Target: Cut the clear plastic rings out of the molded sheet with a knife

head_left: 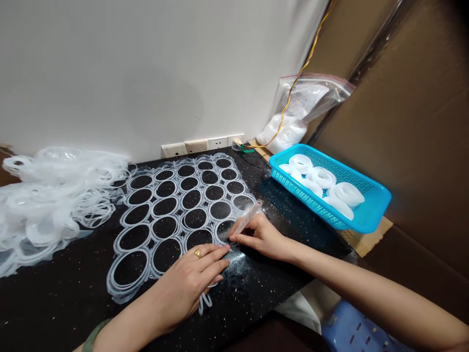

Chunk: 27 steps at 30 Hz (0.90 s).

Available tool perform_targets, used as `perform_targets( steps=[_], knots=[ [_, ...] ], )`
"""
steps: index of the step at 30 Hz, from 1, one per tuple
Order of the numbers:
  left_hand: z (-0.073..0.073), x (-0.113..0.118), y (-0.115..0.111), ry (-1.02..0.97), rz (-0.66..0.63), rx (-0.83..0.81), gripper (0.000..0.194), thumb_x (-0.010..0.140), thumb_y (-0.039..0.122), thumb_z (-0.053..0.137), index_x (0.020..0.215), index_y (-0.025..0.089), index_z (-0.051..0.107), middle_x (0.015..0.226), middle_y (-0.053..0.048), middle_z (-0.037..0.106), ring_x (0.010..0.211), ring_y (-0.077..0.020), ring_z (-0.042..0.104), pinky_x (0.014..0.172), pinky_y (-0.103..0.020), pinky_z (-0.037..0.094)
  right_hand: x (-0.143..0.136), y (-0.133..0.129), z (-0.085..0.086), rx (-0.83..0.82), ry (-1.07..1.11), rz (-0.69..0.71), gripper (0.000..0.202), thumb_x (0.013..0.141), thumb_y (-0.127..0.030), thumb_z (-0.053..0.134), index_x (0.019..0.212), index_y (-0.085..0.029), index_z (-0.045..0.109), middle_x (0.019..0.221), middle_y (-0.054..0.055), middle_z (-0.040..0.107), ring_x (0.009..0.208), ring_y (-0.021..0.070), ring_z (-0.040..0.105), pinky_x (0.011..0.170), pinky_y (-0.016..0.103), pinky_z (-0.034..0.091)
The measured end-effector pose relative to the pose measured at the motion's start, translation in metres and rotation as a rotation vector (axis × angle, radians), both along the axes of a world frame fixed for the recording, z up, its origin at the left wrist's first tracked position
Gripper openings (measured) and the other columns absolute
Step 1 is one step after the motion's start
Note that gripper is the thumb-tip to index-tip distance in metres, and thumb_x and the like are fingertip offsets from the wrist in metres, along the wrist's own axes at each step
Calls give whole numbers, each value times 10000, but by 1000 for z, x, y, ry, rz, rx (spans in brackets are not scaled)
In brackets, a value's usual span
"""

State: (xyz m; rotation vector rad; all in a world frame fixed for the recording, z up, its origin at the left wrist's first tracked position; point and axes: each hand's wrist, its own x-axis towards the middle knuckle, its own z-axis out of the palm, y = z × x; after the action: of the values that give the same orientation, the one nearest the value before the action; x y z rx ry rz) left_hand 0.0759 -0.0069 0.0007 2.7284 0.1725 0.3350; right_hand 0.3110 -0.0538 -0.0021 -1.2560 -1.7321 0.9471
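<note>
A translucent sheet of joined rings (180, 196) lies flat on the black speckled tabletop (54, 303). My right hand (258, 235) is closed round a thin whitish stick-like tool (247, 217), its lower end at a ring near the sheet's front right corner. My left hand (194, 271), with a gold ring on one finger, lies palm down over the sheet's front edge, fingers stretched toward the tool. A loose white loop (205, 303) pokes out below the left hand. White powder (236, 266) is scattered beside the fingertips.
On the left is a heap of translucent ring pieces (54, 200). At the right, a blue basket (373, 205) holds several white rings. Behind it stand a plastic bag of white material (284, 132) and a yellow-red wire (311, 51). Wall sockets (198, 146) line the back.
</note>
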Motion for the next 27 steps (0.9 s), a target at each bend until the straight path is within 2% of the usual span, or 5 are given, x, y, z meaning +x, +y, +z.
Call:
perform_targets(
  steps=[5, 11, 20, 24, 27],
  knots=[
    [-2, 1, -4, 5, 52, -40, 315, 970, 162, 423, 1259, 178, 549, 1334, -91, 565, 1213, -219, 506, 975, -404, 490, -2, -6, -1, 150, -124, 9, 169, 922, -264, 556, 872, -162, 681, 856, 55, 692, 783, 158, 634, 751, 276, 491],
    [3, 2, -7, 38, 53, -71, 314, 968, 175, 433, 1259, 198, 549, 1321, -71, 578, 1195, -220, 514, 961, -395, 495, 2, -8, -6, 353, -418, 56, 231, 970, -210, 436, 998, -164, 662, 979, 98, 676, 859, 167, 627, 747, 267, 478],
    [-2, 0, -6, -10, 34, -93, 312, 968, 166, 426, 1242, 191, 571, 1297, -85, 596, 1176, -223, 536, 954, -397, 503, 7, 3, 3, 404, -578, 50, 253, 975, -192, 401, 996, -154, 650, 874, 86, 681, 734, 151, 623, 657, 238, 464],
    [1, 0, -6, -22, 22, -86, 308, 966, 158, 425, 1234, 173, 576, 1289, -94, 601, 1170, -227, 539, 957, -400, 502, 13, 12, 13, 463, -654, -10, 261, 957, -145, 403, 1042, -137, 650, 964, 111, 680, 770, 167, 636, 665, 254, 468],
    [5, 1, -6, -13, 6, -103, 310, 966, 155, 415, 1225, 164, 585, 1284, -113, 601, 1158, -229, 547, 945, -397, 507, 22, 27, 18, 466, -640, -140, 262, 948, -139, 418, 1052, -155, 659, 1043, 105, 673, 852, 174, 642, 726, 261, 478]
  ],
)
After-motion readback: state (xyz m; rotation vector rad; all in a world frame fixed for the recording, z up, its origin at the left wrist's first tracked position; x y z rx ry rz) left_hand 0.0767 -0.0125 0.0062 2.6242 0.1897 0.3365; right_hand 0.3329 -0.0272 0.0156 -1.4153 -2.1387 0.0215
